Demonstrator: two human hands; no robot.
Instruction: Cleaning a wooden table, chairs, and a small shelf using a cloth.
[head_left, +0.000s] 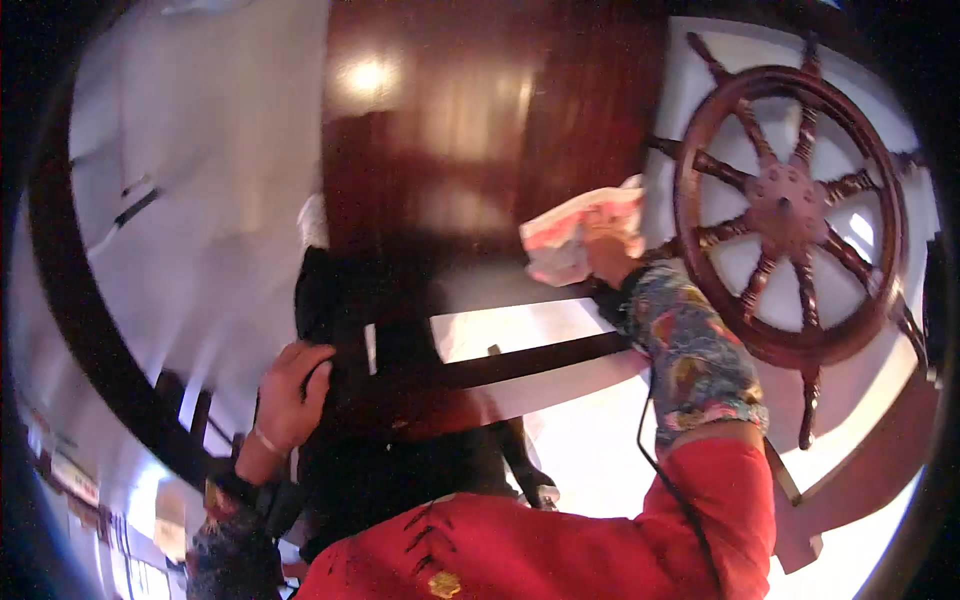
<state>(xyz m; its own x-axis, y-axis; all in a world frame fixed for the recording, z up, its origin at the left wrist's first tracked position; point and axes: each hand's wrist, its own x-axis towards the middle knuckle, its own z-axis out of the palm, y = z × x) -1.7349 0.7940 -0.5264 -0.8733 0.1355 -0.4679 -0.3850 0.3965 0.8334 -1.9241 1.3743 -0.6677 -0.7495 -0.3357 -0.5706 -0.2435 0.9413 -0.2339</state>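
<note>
My right hand (611, 255) holds a bunched pink-and-white cloth (559, 232) against the lower right part of a glossy reddish-brown wooden panel (465, 135). Cloth and hand are slightly blurred. At the lower left, my left hand (289, 397) has its fingers and thumb curled on the edge of a dark upright (315, 300). Deep shadow hides how far round it the fingers reach. Patterned sleeve covers reach over both forearms, and lamplight reflects off the panel.
A wooden ship's wheel (787, 202) with turned spokes hangs on the white wall, close by my right forearm. Below the panel runs a dark wooden rail (532, 360). A thin black cord (667, 480) passes over my red top. Pale wall (202, 187) spans the left.
</note>
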